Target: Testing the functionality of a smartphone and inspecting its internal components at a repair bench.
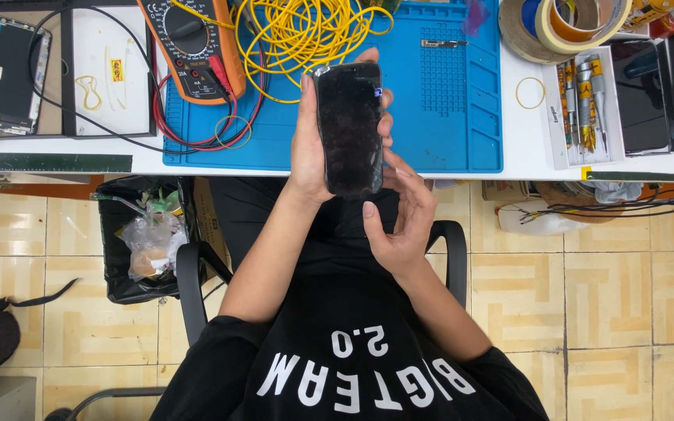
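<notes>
The left hand (311, 148) wraps its fingers tight around a black phone (349, 129), holding it up near the blue mat (446, 101). The right hand (399, 222) is open, fingers touching the phone's lower right edge.

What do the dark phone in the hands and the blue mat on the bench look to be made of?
The phone, gripped by the left hand with the right hand beside its lower edge, has a glossy black front that mirrors light: probably glass. The blue mat looks matte and moulded with small ridges and compartments, likely silicone or soft rubber.
</notes>
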